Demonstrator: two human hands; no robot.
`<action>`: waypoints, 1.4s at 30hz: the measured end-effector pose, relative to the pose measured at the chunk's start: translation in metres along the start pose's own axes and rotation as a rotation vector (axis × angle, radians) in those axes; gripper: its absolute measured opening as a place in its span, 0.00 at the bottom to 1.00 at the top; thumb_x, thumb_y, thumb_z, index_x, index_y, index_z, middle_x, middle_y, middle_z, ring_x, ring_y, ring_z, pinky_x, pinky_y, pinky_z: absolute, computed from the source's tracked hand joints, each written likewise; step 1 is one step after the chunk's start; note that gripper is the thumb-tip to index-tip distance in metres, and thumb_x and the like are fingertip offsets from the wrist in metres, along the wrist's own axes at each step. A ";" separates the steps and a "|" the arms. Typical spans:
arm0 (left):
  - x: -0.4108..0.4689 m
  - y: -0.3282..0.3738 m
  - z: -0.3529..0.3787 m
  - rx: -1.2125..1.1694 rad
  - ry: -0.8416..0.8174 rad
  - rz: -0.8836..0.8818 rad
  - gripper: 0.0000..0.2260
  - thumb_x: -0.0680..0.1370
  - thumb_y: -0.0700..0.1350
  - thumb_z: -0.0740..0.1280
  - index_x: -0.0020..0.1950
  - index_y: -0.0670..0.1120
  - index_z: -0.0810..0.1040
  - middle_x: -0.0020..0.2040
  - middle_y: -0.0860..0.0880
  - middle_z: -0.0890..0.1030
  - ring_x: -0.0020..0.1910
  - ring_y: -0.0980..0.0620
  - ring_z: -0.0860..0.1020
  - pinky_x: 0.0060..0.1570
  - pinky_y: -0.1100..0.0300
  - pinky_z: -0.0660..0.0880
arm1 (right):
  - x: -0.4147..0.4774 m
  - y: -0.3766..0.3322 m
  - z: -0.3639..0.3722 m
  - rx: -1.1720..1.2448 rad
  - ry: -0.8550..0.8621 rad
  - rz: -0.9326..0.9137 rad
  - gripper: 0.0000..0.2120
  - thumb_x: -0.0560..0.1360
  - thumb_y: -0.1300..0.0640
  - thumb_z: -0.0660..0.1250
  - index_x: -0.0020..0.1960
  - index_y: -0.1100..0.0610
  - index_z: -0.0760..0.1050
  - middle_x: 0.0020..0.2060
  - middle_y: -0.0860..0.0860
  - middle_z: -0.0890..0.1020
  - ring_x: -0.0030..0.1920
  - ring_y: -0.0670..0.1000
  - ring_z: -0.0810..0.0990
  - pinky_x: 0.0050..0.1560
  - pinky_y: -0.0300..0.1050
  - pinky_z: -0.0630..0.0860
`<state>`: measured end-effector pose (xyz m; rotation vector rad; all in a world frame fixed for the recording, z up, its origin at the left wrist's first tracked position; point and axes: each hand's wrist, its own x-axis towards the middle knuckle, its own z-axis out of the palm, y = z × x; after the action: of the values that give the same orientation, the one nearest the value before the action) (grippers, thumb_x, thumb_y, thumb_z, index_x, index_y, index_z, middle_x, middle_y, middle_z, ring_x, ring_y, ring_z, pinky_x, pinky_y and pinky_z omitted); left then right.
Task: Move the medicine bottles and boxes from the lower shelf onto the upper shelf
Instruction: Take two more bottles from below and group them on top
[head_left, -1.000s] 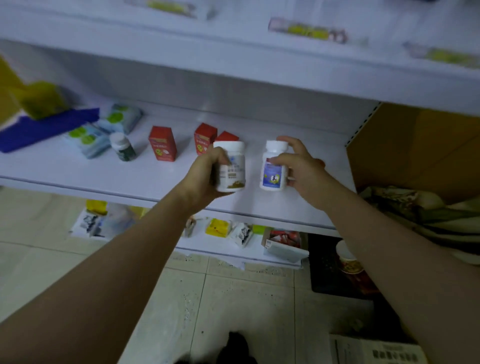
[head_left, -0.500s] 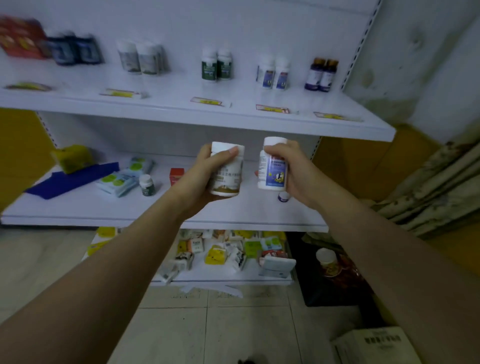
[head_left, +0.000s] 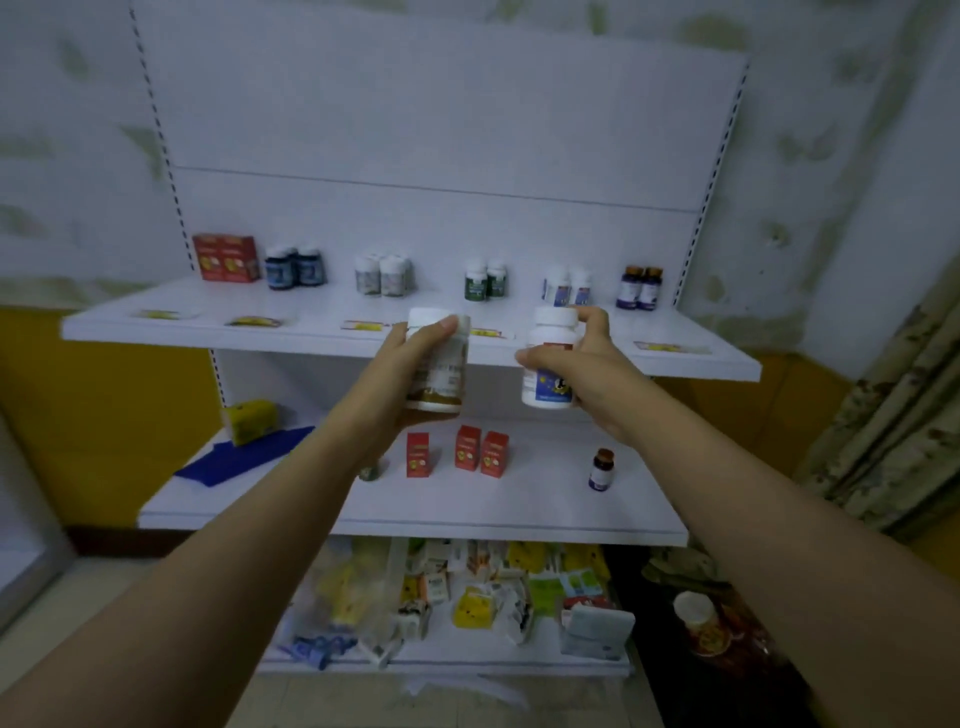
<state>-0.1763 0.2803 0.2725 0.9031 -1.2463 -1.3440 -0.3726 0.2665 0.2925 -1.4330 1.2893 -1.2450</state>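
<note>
grips the brown-banded bottle (head_left: 439, 374) in the left hand (head_left: 400, 374), with fingers curled round its body and thumb laid across the cap's edge. clasps the blue-labelled bottle (head_left: 548, 358) in the right hand (head_left: 587, 364), with thumb on the label and fingers wrapped behind near the cap. holds both upright in the air, level with the front edge of the upper shelf (head_left: 208, 332) and near its middle, touching nothing but the hands, not yet set down

looks well into the job. finds along the back edge of the upper shelf, from the left corner to the right: red boxes (head_left: 226, 258), dark blue bottles (head_left: 296, 267), white bottles (head_left: 384, 275), green-labelled bottles (head_left: 485, 280), blue-and-white bottles (head_left: 566, 288), amber bottles (head_left: 639, 288). judges the two in hand to match the white group and the blue-and-white group, so likely bound for those spots

leaves on the lower shelf (head_left: 467, 509) three small red cartons (head_left: 467, 448) near the middle, a small dark bottle (head_left: 601, 470) towards the right edge, and a half-hidden bottle (head_left: 370, 473) behind the left forearm. leaves too a yellow pack (head_left: 252, 422) and a blue sheet (head_left: 244, 460) at the left edge; cannot tell whether to count these as medicine
</note>
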 end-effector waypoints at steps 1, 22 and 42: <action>-0.002 0.005 -0.001 0.004 0.000 0.017 0.21 0.74 0.55 0.67 0.64 0.49 0.70 0.50 0.45 0.79 0.46 0.47 0.80 0.39 0.55 0.79 | 0.000 -0.006 0.000 0.003 0.002 -0.021 0.28 0.70 0.60 0.73 0.59 0.47 0.58 0.46 0.48 0.74 0.43 0.48 0.78 0.52 0.49 0.77; 0.119 -0.022 0.019 0.227 -0.104 0.122 0.29 0.66 0.40 0.78 0.62 0.42 0.68 0.46 0.45 0.76 0.41 0.51 0.78 0.41 0.59 0.78 | 0.086 0.023 -0.056 -0.115 0.222 -0.017 0.24 0.69 0.55 0.75 0.62 0.57 0.72 0.56 0.54 0.81 0.54 0.53 0.81 0.60 0.50 0.77; 0.399 -0.055 0.027 0.256 -0.044 0.105 0.31 0.66 0.34 0.76 0.64 0.46 0.65 0.52 0.44 0.75 0.49 0.47 0.78 0.51 0.52 0.80 | 0.376 0.105 -0.098 -0.292 0.212 0.046 0.24 0.68 0.62 0.75 0.62 0.58 0.73 0.60 0.55 0.78 0.59 0.55 0.77 0.63 0.49 0.73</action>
<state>-0.2811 -0.1100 0.2713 0.9739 -1.5030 -1.1440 -0.4930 -0.1164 0.2607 -1.4908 1.6951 -1.2411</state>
